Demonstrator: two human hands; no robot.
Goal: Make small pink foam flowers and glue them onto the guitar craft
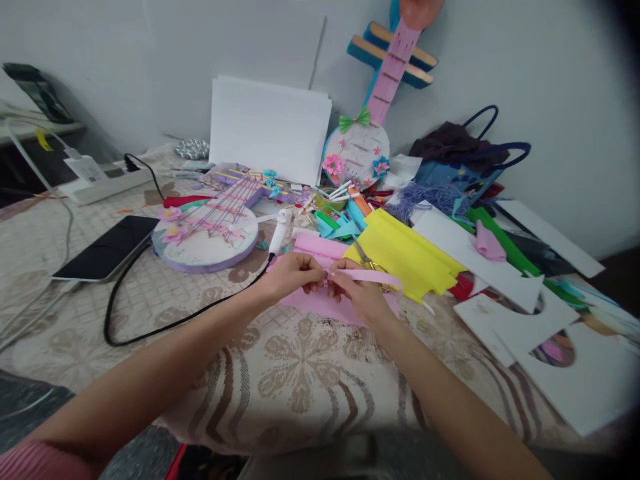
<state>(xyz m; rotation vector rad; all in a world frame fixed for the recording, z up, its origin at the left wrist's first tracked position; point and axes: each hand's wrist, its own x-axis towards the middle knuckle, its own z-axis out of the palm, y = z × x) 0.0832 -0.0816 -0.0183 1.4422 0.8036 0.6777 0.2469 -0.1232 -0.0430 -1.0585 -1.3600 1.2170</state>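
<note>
Bare forearms [190, 353] reach over a worktop [303, 420] covered by beige, flower-patterned cloth. Left hand [300, 275] and right hand [350, 285] come together above a thin, bright pink sheet [325, 307], fingertips pinching one end of a narrow, pale pink strip [375, 275]; its free length points right across the sheet. Right of that pink sheet lies a flat, bright yellow sheet [410, 250], with metal scissors [367, 259] between both. Left of it, a white glue gun [280, 233] trails black cable.
</note>
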